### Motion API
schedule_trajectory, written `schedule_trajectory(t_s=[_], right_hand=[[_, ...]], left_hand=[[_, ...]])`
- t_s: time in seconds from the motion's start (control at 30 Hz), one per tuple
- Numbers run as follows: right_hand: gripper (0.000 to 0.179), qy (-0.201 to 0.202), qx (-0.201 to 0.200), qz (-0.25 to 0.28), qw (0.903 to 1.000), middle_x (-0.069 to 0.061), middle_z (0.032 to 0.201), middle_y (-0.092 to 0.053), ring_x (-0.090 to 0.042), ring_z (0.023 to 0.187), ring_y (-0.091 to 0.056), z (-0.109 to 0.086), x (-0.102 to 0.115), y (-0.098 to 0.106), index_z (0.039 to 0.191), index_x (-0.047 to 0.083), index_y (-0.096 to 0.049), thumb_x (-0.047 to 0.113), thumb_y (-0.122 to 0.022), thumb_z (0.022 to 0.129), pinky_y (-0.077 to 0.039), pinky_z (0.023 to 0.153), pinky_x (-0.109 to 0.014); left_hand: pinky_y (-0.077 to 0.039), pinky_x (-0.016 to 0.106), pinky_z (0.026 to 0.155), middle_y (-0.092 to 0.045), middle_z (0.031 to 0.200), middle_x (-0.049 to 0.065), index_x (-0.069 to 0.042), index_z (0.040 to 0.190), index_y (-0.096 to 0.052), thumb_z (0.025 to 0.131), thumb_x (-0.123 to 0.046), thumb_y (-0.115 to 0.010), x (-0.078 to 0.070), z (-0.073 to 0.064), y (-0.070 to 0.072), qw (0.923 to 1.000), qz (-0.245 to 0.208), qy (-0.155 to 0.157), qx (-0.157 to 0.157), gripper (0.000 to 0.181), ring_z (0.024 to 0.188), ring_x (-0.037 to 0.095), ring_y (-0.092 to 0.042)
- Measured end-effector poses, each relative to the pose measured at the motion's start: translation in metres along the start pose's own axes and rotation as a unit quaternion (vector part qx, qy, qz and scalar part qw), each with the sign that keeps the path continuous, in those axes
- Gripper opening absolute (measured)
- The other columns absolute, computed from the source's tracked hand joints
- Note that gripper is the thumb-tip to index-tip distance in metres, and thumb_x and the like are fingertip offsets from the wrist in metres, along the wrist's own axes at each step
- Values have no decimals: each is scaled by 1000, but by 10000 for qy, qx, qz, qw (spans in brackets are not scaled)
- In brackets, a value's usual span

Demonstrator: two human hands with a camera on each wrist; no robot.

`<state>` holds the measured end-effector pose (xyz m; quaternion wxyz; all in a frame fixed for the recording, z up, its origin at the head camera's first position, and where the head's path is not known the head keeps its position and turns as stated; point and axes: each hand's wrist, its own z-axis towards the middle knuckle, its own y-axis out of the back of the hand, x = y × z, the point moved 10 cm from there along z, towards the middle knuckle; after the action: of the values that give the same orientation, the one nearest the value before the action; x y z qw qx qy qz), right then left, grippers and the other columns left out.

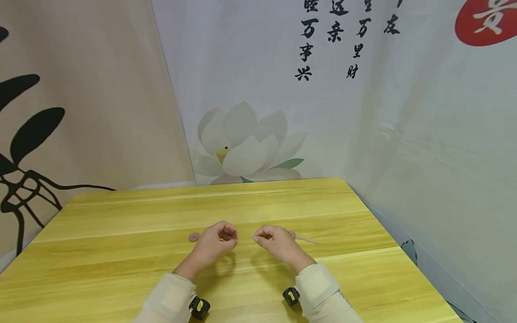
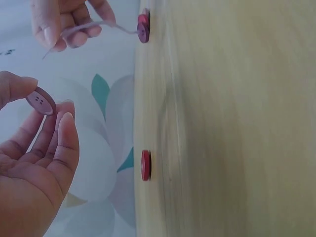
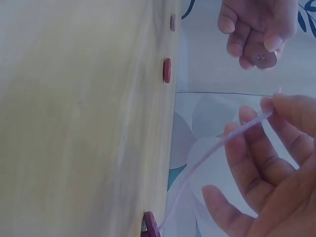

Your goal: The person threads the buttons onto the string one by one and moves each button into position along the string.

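Your left hand [image 2: 32, 173] pinches a button [image 2: 43, 103], right hand [image 3: 281, 190] string [image 3: 222, 140] near its tip; present button squarely, inside edges of table [image 1: 121, 215].

1. head cam, from where i'm standing: farthest back, looking forward and down over the table [image 1: 121, 251] at the left hand [image 1: 210, 246] and right hand [image 1: 282, 246].
2. left wrist cam [image 1: 199, 308]: way closer, rolled sideways so the table runs up its right side, facing past the left hand to the lotus print [image 1: 250, 154].
3. right wrist cam [image 1: 291, 296]: also close, rolled the opposite way, table on its left.
4. both wrist views share the two hands and that lotus print.
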<state>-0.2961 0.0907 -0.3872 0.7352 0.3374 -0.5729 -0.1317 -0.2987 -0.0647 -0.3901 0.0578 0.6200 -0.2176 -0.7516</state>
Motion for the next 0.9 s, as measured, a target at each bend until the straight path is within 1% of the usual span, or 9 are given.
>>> schedule_trajectory(t_s=[0.23,0.5,0.57,0.6,0.67,0.73,0.8,0.83,0.9], right_hand=[[17,47,-35,13,10000,9,88,-66,-14,88,-59,0,3,-1,96,14,-69,28,-60,96,-15,93,-62],[16,111,-12,110,9999,7,91,-65,-18,90,-59,-1,5,-5,98,11,-69,25,-61,96,2,93,-68],[17,118,8,142,9998,7,92,-66,-19,91,-59,-1,5,-6,99,10,-70,25,-61,96,4,93,-68],[18,120,16,143,9998,7,92,-66,-19,92,-58,0,5,-7,99,10,-70,25,-61,96,3,94,-68],[18,123,30,138,9998,7,91,-65,-18,92,-58,0,5,-8,99,10,-70,26,-61,96,-6,97,-66],[19,132,61,144,9998,6,91,-65,-17,92,-58,0,5,-9,99,9,-70,26,-61,96,-22,99,-59],[19,149,104,152,9997,6,91,-65,-16,91,-57,0,6,-10,100,9,-69,26,-60,97,-39,91,-49],[19,162,123,150,9997,6,91,-65,-16,91,-57,0,6,-11,99,9,-69,25,-60,97,-44,85,-44],[18,188,161,158,9996,5,91,-65,-16,91,-57,0,7,-12,99,9,-69,25,-60,97,-47,79,-38]], left_hand=[[-50,28,71,-63,92,7,0,100,-61,84,-2,-68,0,-1,-3,9996,-253,-72,37,18,86,18,-59],[-53,30,73,-64,96,7,-2,100,-61,84,-1,-68,2,0,-9,9993,-382,-9,53,17,90,20,-61],[-53,31,73,-64,97,7,-2,101,-61,85,-1,-68,2,0,-10,9992,-392,5,66,17,90,21,-61],[-53,32,73,-64,97,7,-2,101,-61,85,-1,-68,2,0,-11,9992,-394,10,76,18,91,21,-61],[-53,32,74,-64,97,7,-2,101,-61,85,-1,-68,1,0,-12,9992,-384,7,98,18,91,21,-61],[-54,32,74,-64,97,6,-3,102,-62,85,-1,-68,0,0,-14,9992,-372,5,131,18,92,21,-61],[-54,31,74,-64,98,7,-2,103,-62,85,-1,-68,-1,-1,-14,9991,-378,-33,165,18,92,20,-61],[-54,31,74,-64,98,7,-2,103,-62,86,-2,-68,-1,-1,-15,9991,-384,-50,183,18,92,20,-62],[-53,31,74,-64,99,8,-1,103,-62,86,-2,-68,-2,-1,-15,9989,-393,-103,219,18,91,20,-62]])
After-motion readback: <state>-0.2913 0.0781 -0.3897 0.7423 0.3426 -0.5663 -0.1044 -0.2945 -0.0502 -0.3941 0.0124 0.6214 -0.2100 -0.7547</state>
